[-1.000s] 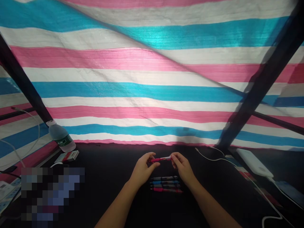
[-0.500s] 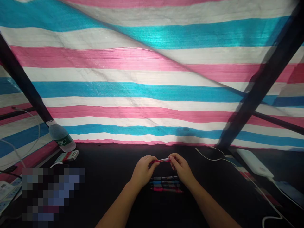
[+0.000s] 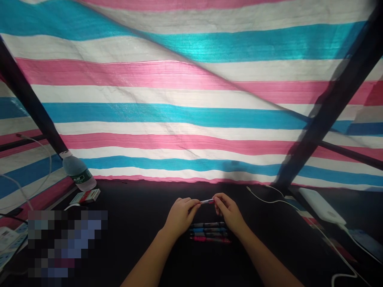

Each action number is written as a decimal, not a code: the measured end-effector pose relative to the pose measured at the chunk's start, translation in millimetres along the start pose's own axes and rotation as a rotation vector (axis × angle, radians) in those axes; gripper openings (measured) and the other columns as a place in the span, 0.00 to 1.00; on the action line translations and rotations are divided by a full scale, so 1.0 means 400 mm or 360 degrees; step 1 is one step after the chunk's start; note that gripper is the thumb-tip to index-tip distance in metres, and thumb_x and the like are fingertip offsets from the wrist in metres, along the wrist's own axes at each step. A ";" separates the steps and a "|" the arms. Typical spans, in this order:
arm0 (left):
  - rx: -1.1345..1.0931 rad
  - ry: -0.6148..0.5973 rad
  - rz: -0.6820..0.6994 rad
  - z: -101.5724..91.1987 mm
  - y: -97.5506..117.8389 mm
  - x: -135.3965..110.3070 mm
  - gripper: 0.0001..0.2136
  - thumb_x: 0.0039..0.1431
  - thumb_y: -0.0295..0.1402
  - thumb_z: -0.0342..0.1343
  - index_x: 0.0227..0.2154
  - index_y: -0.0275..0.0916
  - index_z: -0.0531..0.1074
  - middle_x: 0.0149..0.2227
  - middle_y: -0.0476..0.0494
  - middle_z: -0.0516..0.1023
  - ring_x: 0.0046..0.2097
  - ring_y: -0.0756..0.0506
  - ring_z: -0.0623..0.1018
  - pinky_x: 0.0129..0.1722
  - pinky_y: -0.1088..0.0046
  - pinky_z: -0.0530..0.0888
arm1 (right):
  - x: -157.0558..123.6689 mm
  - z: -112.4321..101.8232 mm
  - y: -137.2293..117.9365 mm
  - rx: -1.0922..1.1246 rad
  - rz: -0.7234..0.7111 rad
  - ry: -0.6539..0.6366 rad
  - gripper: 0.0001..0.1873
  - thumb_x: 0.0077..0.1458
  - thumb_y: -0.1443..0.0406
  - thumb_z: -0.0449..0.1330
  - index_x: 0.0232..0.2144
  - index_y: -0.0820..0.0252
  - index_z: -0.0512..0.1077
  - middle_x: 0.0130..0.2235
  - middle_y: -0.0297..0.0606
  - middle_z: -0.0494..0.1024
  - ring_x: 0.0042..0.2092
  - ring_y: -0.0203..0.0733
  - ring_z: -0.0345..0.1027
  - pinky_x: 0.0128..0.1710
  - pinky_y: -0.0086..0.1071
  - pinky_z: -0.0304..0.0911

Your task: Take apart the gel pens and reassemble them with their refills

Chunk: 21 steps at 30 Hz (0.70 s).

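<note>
You hold a slim pen with a pale, see-through barrel and a touch of red (image 3: 206, 201) above the middle of the matte black tabletop (image 3: 134, 223), lying nearly level between your two hands. Your left hand (image 3: 181, 215) has its thumb and fingers closed on the pen's left end, hiding that end from the camera; your right hand (image 3: 227, 207) pinches the other end between thumb and fingertips, right by the red part. Only the short middle stretch of the barrel shows between your grips. Nearer to you, just below your hands in the view, four more pens lie side by side on the tabletop: a dark grey one (image 3: 209, 225) farthest off, then a bright blue one (image 3: 209, 230), another dark one (image 3: 209, 234), and a pinkish-red one (image 3: 209, 240) closest to you. Well off to your left is a clear plastic bottle with a green label (image 3: 77, 171), with a flat white-and-red box (image 3: 88, 196) just beside it. To your right lies a white rounded rectangular block (image 3: 321, 206), with a thin white cable (image 3: 269, 201) near it.
</note>
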State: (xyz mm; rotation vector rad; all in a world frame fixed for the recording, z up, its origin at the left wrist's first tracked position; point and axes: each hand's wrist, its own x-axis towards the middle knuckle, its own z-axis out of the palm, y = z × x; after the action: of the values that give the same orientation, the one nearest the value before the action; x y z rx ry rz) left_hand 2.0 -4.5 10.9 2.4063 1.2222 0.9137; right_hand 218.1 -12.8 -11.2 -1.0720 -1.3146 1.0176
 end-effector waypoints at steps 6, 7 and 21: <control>-0.0109 0.0076 -0.0076 0.001 -0.003 0.000 0.13 0.71 0.37 0.48 0.42 0.44 0.79 0.38 0.43 0.82 0.39 0.42 0.78 0.41 0.65 0.69 | 0.010 -0.003 -0.003 0.0116 0.0030 0.0101 0.20 0.57 0.46 0.65 0.33 0.57 0.74 0.25 0.31 0.71 0.23 0.37 0.62 0.21 0.30 0.53; -0.0193 0.0106 -0.0127 0.001 -0.005 0.001 0.13 0.71 0.38 0.48 0.41 0.44 0.78 0.38 0.44 0.83 0.40 0.41 0.78 0.42 0.66 0.69 | 0.013 -0.006 -0.003 0.0194 0.0059 0.0144 0.20 0.56 0.47 0.66 0.33 0.57 0.74 0.26 0.32 0.72 0.23 0.37 0.63 0.20 0.30 0.53; -0.1519 0.0119 -0.0452 0.026 -0.024 0.019 0.13 0.65 0.44 0.58 0.37 0.37 0.74 0.38 0.41 0.83 0.41 0.43 0.80 0.47 0.65 0.73 | 0.015 -0.013 -0.016 0.0877 0.0416 -0.0103 0.18 0.48 0.59 0.74 0.42 0.58 0.81 0.37 0.40 0.78 0.33 0.38 0.69 0.28 0.30 0.59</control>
State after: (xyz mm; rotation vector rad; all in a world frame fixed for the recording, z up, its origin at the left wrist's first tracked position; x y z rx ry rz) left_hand 6.1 7.5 1.2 1.4219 0.8243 1.1487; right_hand 223.3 -8.4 -3.6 -0.7976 -0.8720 1.5125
